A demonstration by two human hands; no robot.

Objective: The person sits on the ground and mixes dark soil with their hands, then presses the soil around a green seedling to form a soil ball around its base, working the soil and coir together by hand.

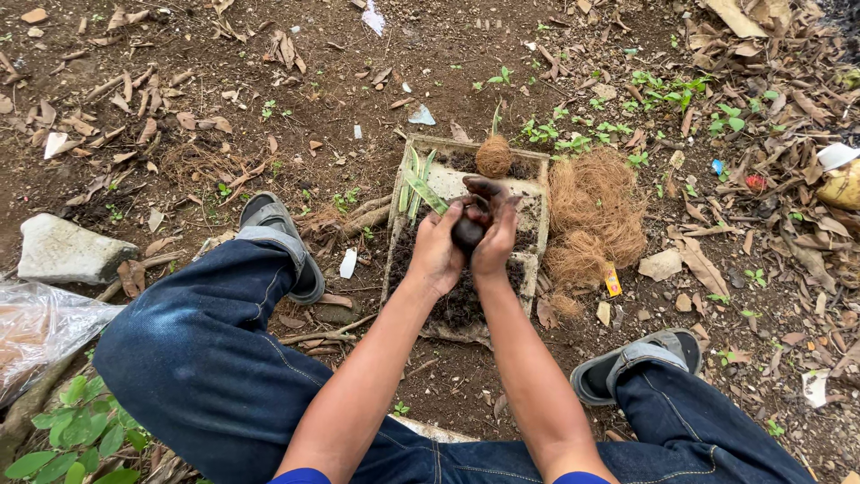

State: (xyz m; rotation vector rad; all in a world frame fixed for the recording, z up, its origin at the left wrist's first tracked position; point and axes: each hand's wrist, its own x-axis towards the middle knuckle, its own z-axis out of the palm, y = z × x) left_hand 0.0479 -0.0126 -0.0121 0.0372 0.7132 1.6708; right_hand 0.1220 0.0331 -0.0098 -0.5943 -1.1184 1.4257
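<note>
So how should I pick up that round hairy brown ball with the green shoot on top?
Cup the fibre-wrapped ball around its sides, reaching in from above and in front. It sits upright in the tray's far corner, and the thin shoot on top looks easy to snap, so do not lift it by that.

Both soiled hands (466, 237) cupped around a dark soil ball (467, 233) above a shallow tray (536, 190)

Blue jeans (206, 358), blue sleeves (300, 476), grey sandals (278, 235), soil-smeared fingers (488, 190).
</note>
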